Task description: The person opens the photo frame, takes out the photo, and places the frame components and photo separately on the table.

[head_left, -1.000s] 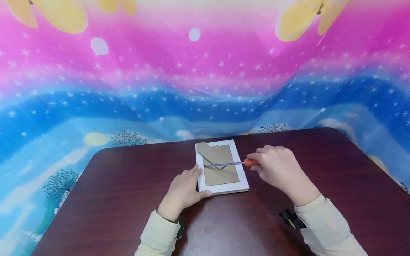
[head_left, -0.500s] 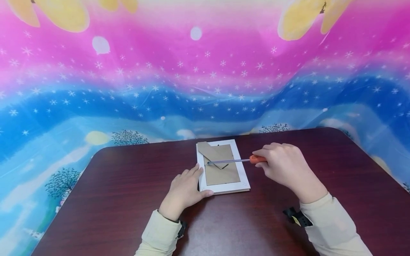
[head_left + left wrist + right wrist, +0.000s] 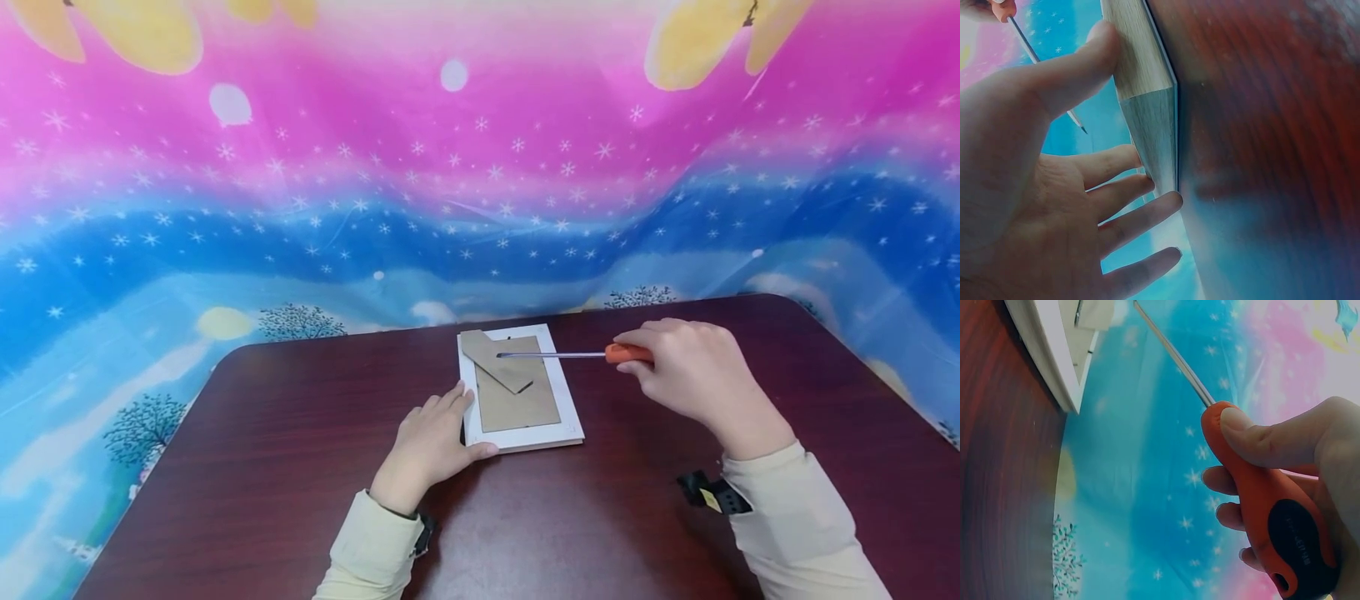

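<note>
Well, at the left I have the left hand (image 3: 431, 446) at the near corner of a picture frame (image 3: 525, 438), fingers straight and spread toward its left side, thumb against the near edge; it braces more than it grips. The frame lies by the far edge of the desk (image 3: 262, 467), backing board (image 3: 517, 412) up, with a stand flap (image 3: 498, 369) slanting across its upper part. Further right, the right hand (image 3: 682, 367) is wrapped round the handle of a screwdriver (image 3: 1250, 487), whose tip reaches leftward over the flap and, by the left wrist view, looks lifted clear. The two hands are well apart.

To do this well, I would press the left thumb firmly so the frame cannot skid, and bring the tip down at a shallow angle, beside the flap and not onto it. A slip could run toward the left fingers, so light force seems wise.

As for room, desk surface spreads widely left of the frame and on the near side. Behind it, patterned cloth (image 3: 375, 183) hangs close, so I would avoid pushing away. Rightward, I judge there is space to draw the screwdriver back.
</note>
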The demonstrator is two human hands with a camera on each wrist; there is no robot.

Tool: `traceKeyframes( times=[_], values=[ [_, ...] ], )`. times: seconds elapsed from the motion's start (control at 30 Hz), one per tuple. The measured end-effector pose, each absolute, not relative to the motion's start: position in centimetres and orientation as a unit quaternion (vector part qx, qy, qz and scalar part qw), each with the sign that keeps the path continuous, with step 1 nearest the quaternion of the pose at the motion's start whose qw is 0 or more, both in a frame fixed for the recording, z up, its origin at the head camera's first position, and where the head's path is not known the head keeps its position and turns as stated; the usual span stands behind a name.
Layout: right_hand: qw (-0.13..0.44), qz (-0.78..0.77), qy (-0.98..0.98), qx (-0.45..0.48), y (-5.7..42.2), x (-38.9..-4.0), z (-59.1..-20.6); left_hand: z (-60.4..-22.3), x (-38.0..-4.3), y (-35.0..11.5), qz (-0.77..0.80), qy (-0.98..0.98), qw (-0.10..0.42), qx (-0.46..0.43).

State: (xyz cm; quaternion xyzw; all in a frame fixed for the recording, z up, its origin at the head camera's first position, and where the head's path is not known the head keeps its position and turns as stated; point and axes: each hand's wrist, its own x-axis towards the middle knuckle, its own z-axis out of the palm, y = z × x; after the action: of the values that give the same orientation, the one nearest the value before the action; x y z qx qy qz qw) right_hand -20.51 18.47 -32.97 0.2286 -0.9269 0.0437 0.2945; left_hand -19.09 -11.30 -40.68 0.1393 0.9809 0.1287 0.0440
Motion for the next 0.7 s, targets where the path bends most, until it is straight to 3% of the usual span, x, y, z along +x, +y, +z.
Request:
traceKeyframes(
  times=[0.7],
  values=[
    [0.216, 0.055, -0.968, 0.117, 23.2, -20.5, -31.6, -40.6, -19.0, -11.4, 0.134, 0.979, 0.037, 0.146]
  ],
)
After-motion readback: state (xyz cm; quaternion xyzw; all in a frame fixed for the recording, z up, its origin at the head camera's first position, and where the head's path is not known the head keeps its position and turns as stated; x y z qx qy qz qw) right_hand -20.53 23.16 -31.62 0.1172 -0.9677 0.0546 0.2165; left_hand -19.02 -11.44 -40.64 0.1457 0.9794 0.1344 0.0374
